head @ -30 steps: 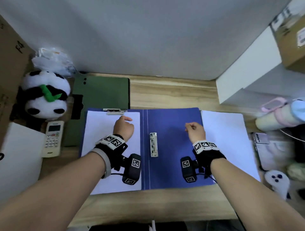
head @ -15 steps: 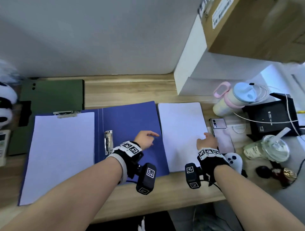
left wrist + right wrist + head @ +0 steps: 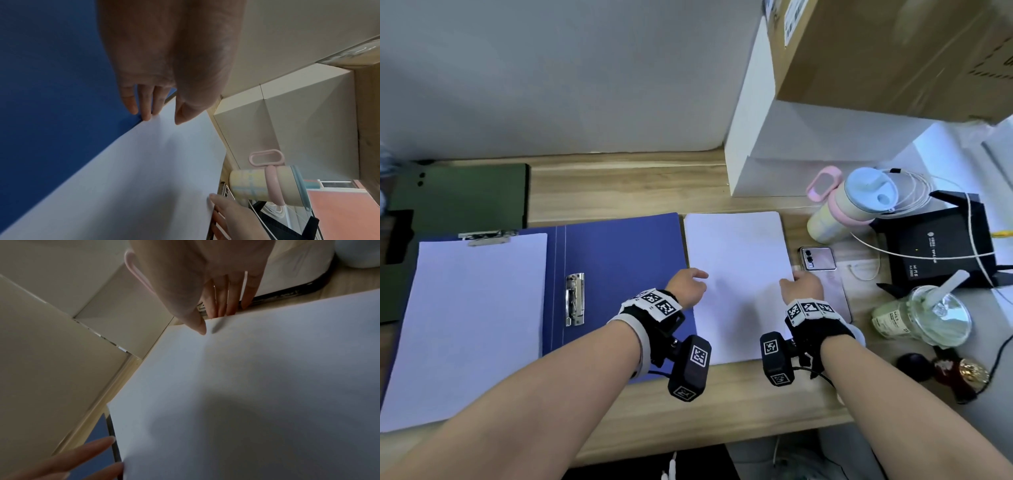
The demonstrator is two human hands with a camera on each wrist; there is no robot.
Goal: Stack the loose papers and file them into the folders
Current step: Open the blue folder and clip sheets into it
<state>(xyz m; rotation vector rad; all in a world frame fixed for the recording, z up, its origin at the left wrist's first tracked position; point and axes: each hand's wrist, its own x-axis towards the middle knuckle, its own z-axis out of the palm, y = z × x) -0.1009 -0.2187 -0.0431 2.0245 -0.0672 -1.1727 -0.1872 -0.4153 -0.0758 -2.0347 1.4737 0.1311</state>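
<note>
Both hands now sit at the edges of the loose paper stack (image 3: 736, 274); half a second ago the left hand was over the blue folder's right leaf.

From left to right: the open blue folder (image 3: 619, 260) lies on the desk (image 3: 619, 185) with a clipped sheet (image 3: 472, 318) on its left leaf. The left hand (image 3: 686, 286) reaches forward, fingers straight and close together, fingertips (image 3: 147, 116) touching the stack's left edge, thumb over the paper. The stack lies flat just right of the folder. The right hand (image 3: 802, 286) pinches the stack's right edge, thumb on top, fingers (image 3: 223, 305) below, beside a phone (image 3: 818, 258).
</note>
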